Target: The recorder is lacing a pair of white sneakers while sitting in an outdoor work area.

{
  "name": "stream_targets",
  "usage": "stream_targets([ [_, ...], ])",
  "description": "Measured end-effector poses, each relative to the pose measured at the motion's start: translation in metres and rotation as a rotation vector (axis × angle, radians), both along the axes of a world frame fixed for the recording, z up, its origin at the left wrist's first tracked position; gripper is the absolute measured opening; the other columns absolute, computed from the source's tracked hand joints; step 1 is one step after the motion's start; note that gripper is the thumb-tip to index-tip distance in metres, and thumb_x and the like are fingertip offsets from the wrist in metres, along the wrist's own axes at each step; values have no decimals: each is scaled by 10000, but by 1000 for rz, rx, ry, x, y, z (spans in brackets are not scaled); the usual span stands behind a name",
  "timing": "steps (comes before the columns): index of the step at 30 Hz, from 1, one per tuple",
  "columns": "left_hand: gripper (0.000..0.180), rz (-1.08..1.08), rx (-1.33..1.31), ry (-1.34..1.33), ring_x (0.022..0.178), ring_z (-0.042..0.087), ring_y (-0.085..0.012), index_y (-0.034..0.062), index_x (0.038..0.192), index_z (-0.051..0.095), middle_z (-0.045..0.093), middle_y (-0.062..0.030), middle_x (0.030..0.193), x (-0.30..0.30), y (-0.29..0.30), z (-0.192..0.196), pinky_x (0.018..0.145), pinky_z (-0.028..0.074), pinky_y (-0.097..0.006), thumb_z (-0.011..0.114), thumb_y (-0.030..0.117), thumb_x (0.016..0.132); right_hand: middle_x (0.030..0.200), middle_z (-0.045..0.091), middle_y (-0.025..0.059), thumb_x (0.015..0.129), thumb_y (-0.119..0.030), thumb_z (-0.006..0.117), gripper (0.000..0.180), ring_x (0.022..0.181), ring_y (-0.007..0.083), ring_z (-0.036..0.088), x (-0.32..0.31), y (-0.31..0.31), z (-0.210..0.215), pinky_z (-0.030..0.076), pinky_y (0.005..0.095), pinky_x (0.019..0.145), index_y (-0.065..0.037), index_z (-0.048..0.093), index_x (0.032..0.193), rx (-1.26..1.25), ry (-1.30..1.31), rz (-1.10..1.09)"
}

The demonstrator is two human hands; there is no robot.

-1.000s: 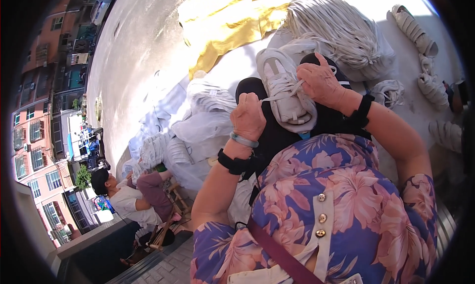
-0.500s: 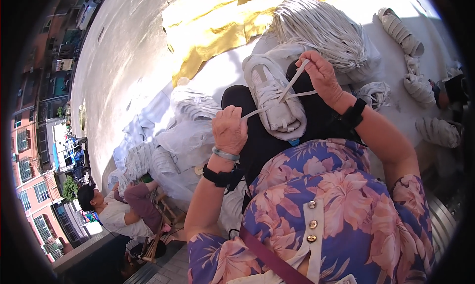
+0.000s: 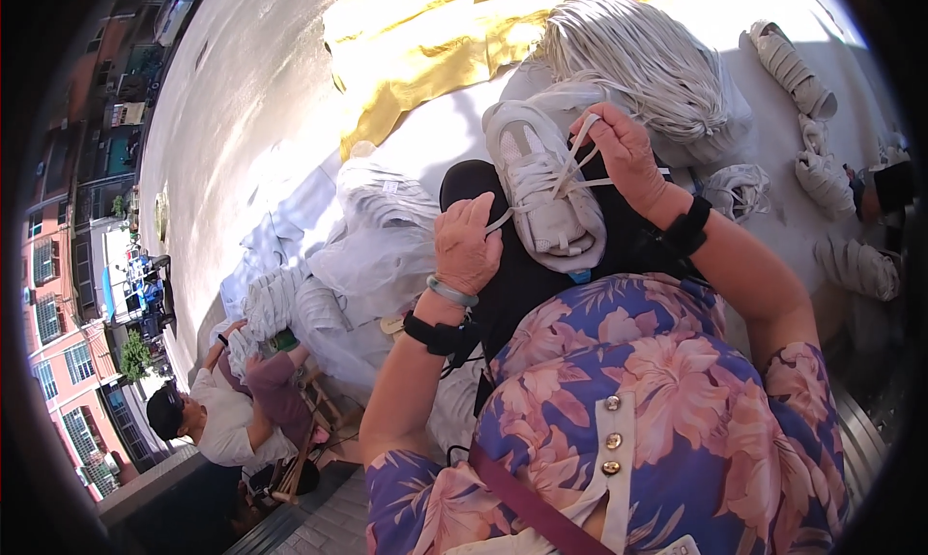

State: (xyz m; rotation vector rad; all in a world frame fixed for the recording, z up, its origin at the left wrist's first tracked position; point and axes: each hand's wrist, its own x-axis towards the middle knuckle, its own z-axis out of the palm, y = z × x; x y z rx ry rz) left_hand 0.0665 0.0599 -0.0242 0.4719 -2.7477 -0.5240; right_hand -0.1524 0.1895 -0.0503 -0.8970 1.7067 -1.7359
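A pale sneaker [image 3: 555, 228] lies across my lap on dark trousers, its toe pointing away from me. White lace [image 3: 570, 165] runs through its eyelets, and both loose ends are drawn out to the sides. At the shoe's left, my left hand [image 3: 467, 245] is closed round one end. My right hand [image 3: 624, 150] pinches the other end up and to the right, where the lace forms a loop near the fingertips. Neither hand touches the shoe body.
A big bundle of white laces [image 3: 633, 57] lies ahead, beside a yellow cloth [image 3: 416, 57]. Rolled white bundles [image 3: 791, 70] lie at right. White bundles in clear plastic [image 3: 372, 250] are heaped at left. A seated person [image 3: 227, 415] works at lower left.
My left hand has come right, closer to the shoe, and its lace end hangs slacker. The lace at my right hand now bends into a loop. The seated person's arm has reached toward the bundles.
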Motion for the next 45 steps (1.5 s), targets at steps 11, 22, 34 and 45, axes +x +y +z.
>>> stream_targets([
  [11, 77, -134, -143, 20, 738, 518, -230, 103, 750, 550, 511, -50, 708, -26, 1, -5, 771, 373, -366, 538, 68, 682, 845, 593, 51, 921, -121, 433, 153, 777, 104, 553, -4, 4, 11, 456, 247, 738, -1, 528, 922, -41, -6, -65],
  [22, 65, 185, -546, -189, 674, 527, -264, 111, 590, 534, 545, -58, 640, 65, -94, 16, 646, 357, -403, 557, 73, 543, 811, 571, 111, 737, -159, 565, 131, 745, 303, 585, 29, 14, 5, 480, 408, 638, -61, 565, 823, 94, 703, 120],
  [34, 336, 435, -199, -429, 893, 583, -308, 64, 985, 581, 599, -116, 980, 109, -61, 14, 753, 466, -392, 675, 152, 674, 764, 567, 114, 784, -231, 564, 190, 698, 313, 586, 17, 38, 17, 473, 406, 594, -56, 537, 855, 227, 819, 296],
  [45, 403, 31, -99, -31, 611, 587, -311, 66, 1101, 490, 575, -100, 914, -9, 21, -8, 533, 475, -396, 573, 73, 706, 689, 576, 94, 772, -93, 534, 61, 666, 300, 592, -2, 59, 17, 461, 381, 554, -79, 553, 828, 328, 1011, 340],
])
